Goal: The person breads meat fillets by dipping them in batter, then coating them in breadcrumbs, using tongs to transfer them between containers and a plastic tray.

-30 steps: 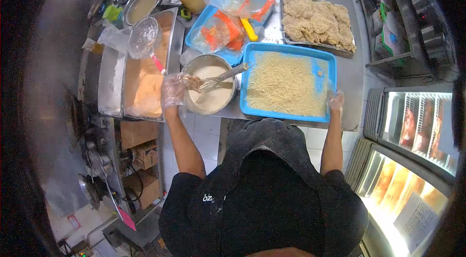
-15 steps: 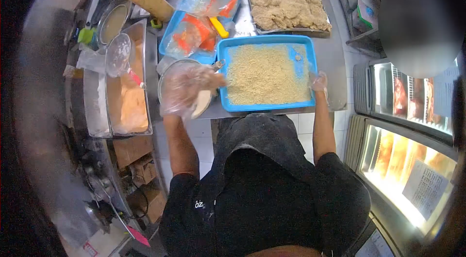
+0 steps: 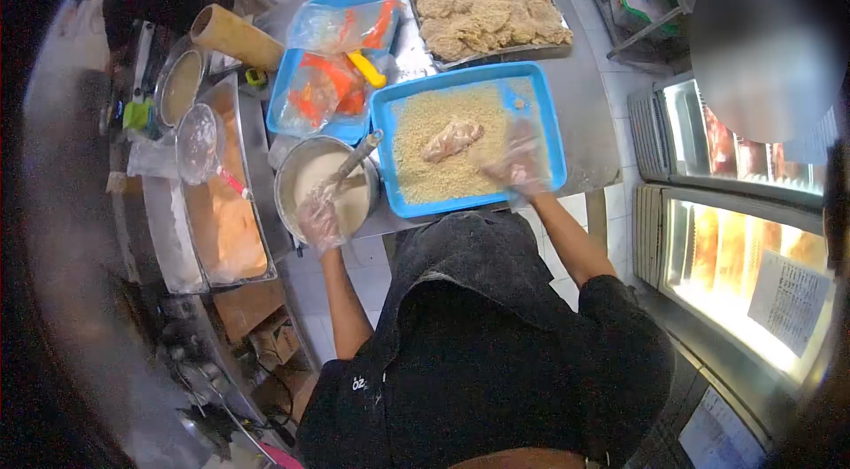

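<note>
My left hand (image 3: pixel 321 219), in a clear plastic glove, is over the near edge of a round bowl of pale batter (image 3: pixel 310 166). Its fingers point toward a utensil handle (image 3: pixel 357 156) lying across the bowl; whether they grip it I cannot make out. A blue tray (image 3: pixel 464 206) of pale crumbs stands right of the bowl. One piece of battered meat (image 3: pixel 453 139) lies on the crumbs. My right hand (image 3: pixel 518 166), gloved too and blurred by motion, is low over the crumbs just right of the meat, fingers spread and holding nothing visible.
Behind stand a tray of crumb-coated pieces (image 3: pixel 491 13) and a blue tray (image 3: pixel 275 119) with plastic bags and a yellow handle (image 3: pixel 367 69). At left are a metal container of orange powder (image 3: pixel 232 225), a strainer (image 3: pixel 199 143) and a cardboard tube (image 3: pixel 237 37). Lit display cases (image 3: pixel 744 256) stand right.
The meat piece now lies in the crumbs. My left hand has moved down to the bowl's near edge; my right hand has gone from the tray's right rim into the tray. The view has shifted.
</note>
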### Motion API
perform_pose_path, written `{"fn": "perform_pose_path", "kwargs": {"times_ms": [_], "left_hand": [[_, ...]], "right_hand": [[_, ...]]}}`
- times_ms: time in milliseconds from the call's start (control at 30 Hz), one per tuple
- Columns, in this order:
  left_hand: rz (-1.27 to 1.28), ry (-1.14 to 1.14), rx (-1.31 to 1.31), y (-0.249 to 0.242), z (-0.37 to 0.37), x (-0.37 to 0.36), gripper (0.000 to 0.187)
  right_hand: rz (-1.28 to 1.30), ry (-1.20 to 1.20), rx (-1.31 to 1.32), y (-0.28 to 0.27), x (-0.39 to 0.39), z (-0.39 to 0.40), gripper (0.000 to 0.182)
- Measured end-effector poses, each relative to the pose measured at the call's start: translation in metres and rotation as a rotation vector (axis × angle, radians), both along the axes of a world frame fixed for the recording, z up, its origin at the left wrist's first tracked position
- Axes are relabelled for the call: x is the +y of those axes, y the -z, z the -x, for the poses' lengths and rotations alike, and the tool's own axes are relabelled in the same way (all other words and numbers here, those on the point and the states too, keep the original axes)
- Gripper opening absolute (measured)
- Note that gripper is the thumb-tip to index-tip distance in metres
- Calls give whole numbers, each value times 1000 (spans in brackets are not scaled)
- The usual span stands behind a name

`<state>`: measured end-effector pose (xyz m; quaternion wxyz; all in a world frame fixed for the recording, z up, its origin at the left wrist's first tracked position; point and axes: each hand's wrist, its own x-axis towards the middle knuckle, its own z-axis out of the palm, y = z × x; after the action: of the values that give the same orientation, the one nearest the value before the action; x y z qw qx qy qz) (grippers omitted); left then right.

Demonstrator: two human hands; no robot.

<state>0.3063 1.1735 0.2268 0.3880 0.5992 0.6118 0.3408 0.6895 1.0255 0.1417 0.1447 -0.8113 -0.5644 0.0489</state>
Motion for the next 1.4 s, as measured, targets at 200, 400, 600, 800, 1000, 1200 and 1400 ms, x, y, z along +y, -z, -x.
{"fn": "perform_pose_path", "kwargs": {"times_ms": [200, 400, 600, 800, 1000, 1200, 1400], "left_hand": [[-128, -135, 211, 16, 4, -4, 21], [-376, 162, 926, 110, 62, -17, 43], [-295, -137, 256, 78, 29, -8, 33], [-315, -161, 566, 70, 31, -10, 31], [-236, -166, -173, 117, 43, -1, 23], [-128, -268, -87, 76, 27, -13, 23], [-163, -239, -40, 14, 8, -12, 18]], "right_hand": [[206, -67, -11, -4, 40, 31, 113], [-275, -57, 36, 58, 38, -1, 70], [-263, 48, 248, 31, 70, -21, 51], [50, -276, -66, 25, 79, -50, 37], [6, -269, -64, 91, 157, -80, 34], [-42, -408, -73, 81, 172, 9, 29], [10, -582, -25, 18, 159, 70, 13]]}}
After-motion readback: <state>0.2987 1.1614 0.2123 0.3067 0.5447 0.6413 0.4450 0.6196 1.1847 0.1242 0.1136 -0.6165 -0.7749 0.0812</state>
